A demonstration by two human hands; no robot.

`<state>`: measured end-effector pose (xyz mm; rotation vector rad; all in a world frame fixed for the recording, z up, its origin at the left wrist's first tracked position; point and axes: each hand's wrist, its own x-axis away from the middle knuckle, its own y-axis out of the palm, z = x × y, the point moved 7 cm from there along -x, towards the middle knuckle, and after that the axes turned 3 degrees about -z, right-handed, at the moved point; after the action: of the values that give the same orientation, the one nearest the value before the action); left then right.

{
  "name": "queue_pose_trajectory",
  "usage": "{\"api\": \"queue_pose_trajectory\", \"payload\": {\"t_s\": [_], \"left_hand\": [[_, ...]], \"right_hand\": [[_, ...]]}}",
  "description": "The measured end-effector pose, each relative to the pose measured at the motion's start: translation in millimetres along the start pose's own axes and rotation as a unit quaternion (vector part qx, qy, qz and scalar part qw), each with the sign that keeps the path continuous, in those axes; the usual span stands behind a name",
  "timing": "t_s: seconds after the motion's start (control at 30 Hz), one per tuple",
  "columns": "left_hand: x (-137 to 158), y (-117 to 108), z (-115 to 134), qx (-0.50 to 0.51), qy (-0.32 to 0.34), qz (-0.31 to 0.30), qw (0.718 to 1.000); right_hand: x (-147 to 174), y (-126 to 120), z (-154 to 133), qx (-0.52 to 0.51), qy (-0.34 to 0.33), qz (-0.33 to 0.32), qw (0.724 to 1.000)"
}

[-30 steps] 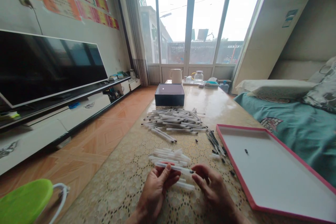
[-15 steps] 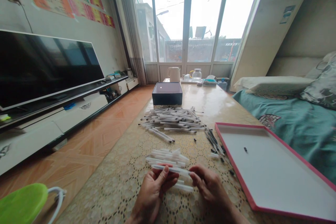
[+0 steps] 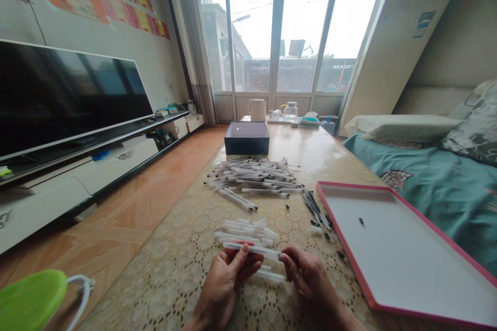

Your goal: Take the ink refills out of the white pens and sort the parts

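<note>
Head view: the person's left hand (image 3: 227, 276) is gripping a whitish pen (image 3: 254, 250) over the patterned table (image 3: 155, 264) — the right hand (image 3: 306, 271) is pinching its end. White tubes (image 3: 246, 231) are lying just beyond.

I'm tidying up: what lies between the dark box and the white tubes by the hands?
In the head view, a pile of black-tipped pens and, off to the right, a small black piece.
</note>
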<state>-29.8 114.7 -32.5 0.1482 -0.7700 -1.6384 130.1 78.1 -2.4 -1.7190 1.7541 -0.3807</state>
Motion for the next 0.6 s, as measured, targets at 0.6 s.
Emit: {"api": "queue_pose_trajectory", "payload": {"t_s": [0.6], "left_hand": [[-1.3,0.3,-1.1,-0.002,-0.003,-0.015,1.0]], "right_hand": [[0.3,4.3,5.9,0.027,0.002,-0.01,1.0]]}}
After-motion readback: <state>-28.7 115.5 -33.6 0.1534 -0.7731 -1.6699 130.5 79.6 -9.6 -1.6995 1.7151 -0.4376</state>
